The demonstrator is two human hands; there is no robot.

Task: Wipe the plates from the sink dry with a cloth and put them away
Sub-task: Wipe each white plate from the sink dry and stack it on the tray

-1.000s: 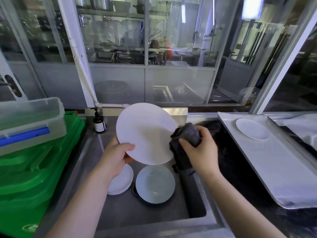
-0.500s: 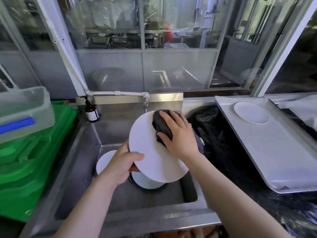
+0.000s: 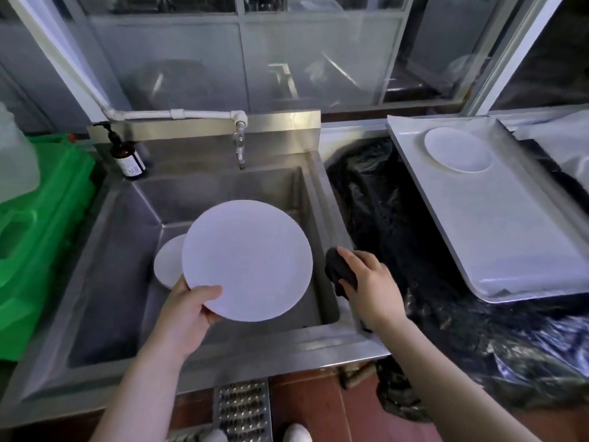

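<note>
Over the near half of the stainless steel sink (image 3: 220, 186), the left hand (image 3: 186, 309) pinches the near-left rim of a large, flat, round white plate (image 3: 247, 261), thumb on top and fingers beneath, holding it nearly level above the basin. Just right of the plate and clear of its edge, the right hand (image 3: 371, 287) is closed around a bunched dark grey cloth (image 3: 341, 271), above the sink's right rim.

The wiping of this plate looks finished or paused, since cloth and plate are apart; the step in hand seems to be the move from drying to putting away. Next the plate would need carrying to the right, across the crinkled black plastic sheeting (image 3: 382, 212), to the pale rectangular metal tray (image 3: 497, 237), where a smaller white plate (image 3: 459, 153) already lies at the far end. A one-handed rim pinch on smooth, possibly damp glazed ware could slip, so a steady, level carry is called for.

Another small white plate (image 3: 169, 264) lies on the sink floor, partly hidden beneath the held one, not yet dried.
</note>
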